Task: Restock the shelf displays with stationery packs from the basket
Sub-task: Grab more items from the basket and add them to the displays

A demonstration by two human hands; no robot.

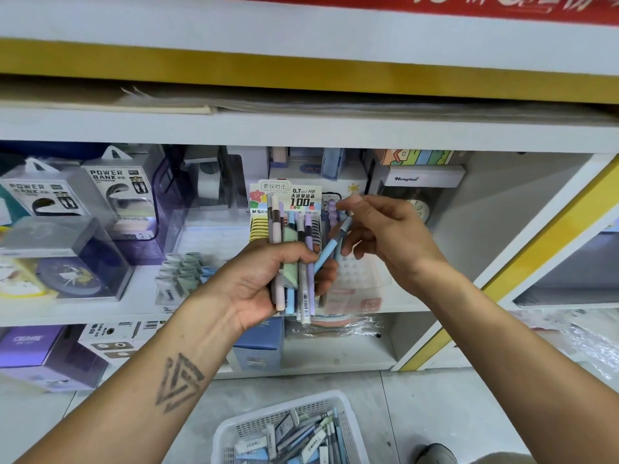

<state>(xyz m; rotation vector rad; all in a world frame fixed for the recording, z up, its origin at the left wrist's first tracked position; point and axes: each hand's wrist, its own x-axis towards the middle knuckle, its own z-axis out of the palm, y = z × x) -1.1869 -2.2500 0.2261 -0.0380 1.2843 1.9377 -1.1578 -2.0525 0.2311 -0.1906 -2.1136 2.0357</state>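
Observation:
My left hand (268, 279) grips a bundle of pastel pens (294, 262), held upright in front of the middle shelf. My right hand (382, 229) pinches one light blue pen (330, 249) that slants out of the bundle's right side. Behind the pens stands a display card (288, 195) printed with 0.7 mm HB and 100. A white plastic basket (284, 410) sits on the floor below, holding several stationery packs (294, 440) and pens.
Power bank boxes (110, 189) and clear cases fill the shelf's left side. A tray of grey-green erasers (184, 272) sits left of my hand. A white box (422, 175) stands at right. Purple and blue boxes line the lower shelf. A shoe (435, 453) shows beside the basket.

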